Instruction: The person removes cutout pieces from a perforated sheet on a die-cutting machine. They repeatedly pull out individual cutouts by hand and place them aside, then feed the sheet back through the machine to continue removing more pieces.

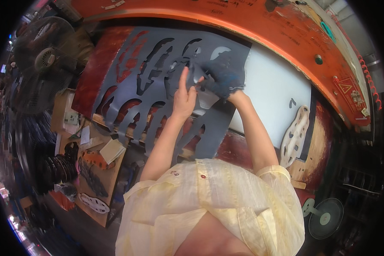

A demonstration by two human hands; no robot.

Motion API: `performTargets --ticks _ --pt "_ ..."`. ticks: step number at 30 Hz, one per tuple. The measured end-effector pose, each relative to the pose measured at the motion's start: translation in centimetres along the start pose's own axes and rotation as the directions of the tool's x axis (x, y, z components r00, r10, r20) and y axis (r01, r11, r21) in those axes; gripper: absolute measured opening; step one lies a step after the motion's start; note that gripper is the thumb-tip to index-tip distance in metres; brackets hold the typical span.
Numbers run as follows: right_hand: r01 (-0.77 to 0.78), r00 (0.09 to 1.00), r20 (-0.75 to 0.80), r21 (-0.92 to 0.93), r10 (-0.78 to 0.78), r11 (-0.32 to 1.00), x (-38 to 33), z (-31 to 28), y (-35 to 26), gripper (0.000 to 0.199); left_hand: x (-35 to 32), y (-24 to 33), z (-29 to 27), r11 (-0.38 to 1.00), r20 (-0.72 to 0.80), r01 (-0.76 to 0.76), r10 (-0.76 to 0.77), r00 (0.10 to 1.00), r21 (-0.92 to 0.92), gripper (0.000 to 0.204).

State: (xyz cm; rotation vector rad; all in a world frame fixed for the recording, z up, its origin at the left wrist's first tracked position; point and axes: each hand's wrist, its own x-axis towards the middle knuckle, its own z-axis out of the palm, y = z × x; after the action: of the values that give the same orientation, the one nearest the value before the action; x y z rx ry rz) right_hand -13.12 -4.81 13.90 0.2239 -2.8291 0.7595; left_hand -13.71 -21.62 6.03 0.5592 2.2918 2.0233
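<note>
A dark grey sheet [158,47] full of curved cut-outs lies before me. My left hand [184,100] is bare and over the middle of the sheet, its index finger stretched out and another finger apart from it. Close to its right, my right hand [224,79] wears a dark blue, frayed glove; motion smears its fingers, so their grip is hidden. Dark grey cut material [195,66] shows blurred between the two hands; I cannot tell whether either hand holds it. Under the sheet's right side lies a white board [273,85].
Across the far side runs an orange machine beam [243,19]. A pale, perforated sole-shaped die [295,134] rests on the board's right edge. At left stands a cardboard-covered side table [115,168] with papers and another die [94,204]. Fans stand at far left [45,57] and lower right [325,218].
</note>
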Motion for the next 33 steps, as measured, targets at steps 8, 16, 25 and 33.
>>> performTargets --ticks 8,16,25,33 --pt "-0.039 0.945 0.328 0.138 -0.008 0.990 0.5 1.7 2.0 0.036 0.0 0.0 0.2 0.987 0.077 0.090 -0.101 0.992 0.134 0.052" --pt "0.099 0.994 0.046 0.068 -0.102 0.993 -0.2 2.9 2.6 0.028 -0.2 2.1 -0.1 0.952 0.151 0.287 -0.269 0.951 -0.110 0.039" --pt "0.381 0.527 -0.016 0.898 0.849 -0.220 2.5 -2.6 24.1 0.010 -3.4 1.0 -4.4 0.735 -0.258 0.335 -0.564 0.784 -0.590 0.031" --pt "-0.183 0.708 -0.078 0.940 0.702 0.289 -2.6 -5.7 17.9 0.024 -8.5 2.1 -10.4 0.640 -0.250 0.115 -0.451 0.857 -0.760 0.024"
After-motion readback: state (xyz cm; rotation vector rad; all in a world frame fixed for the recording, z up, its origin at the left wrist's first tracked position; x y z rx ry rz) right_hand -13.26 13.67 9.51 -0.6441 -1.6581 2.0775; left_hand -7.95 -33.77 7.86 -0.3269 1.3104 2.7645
